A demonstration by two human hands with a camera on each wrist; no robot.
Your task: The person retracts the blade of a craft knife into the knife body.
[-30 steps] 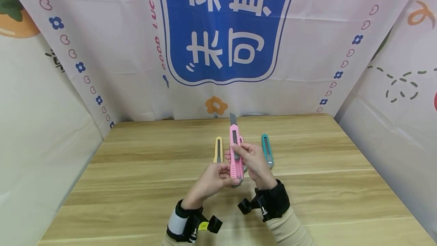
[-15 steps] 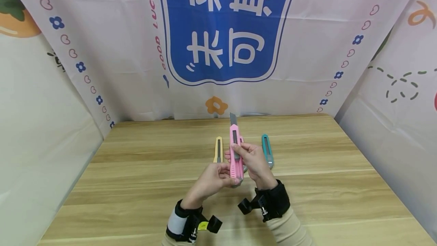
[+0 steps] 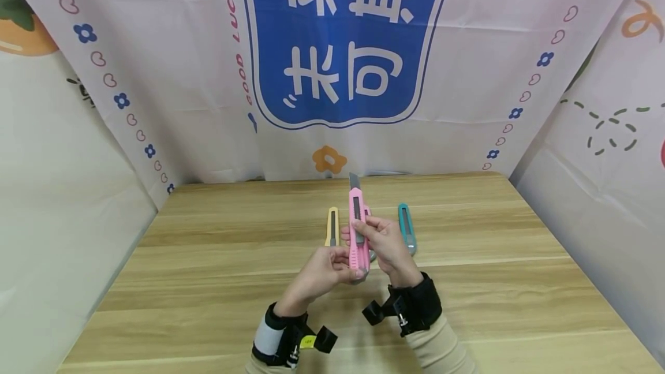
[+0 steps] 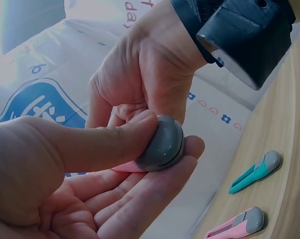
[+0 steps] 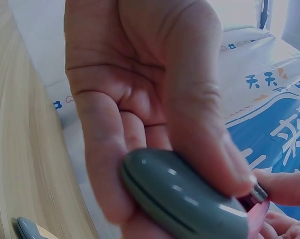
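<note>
A pink utility knife (image 3: 358, 255) is held upright in both hands, its grey blade (image 3: 354, 181) sticking out at the top. My left hand (image 3: 321, 270) pinches the lower end; in the left wrist view its thumb lies on the grey end cap (image 4: 164, 144). My right hand (image 3: 385, 247) grips the middle of the body, with the thumb on the slider (image 3: 359, 238). In the right wrist view the left hand (image 5: 145, 94) covers much of the picture, while fingers of the right hand (image 5: 286, 189) show at the edge.
A yellow utility knife (image 3: 333, 227) lies left of the hands and a teal one (image 3: 407, 229) to the right. Partly hidden behind the held knife is a second pink knife (image 4: 242, 224). They rest on a wooden table (image 3: 234, 281) before a printed cloth (image 3: 467, 74).
</note>
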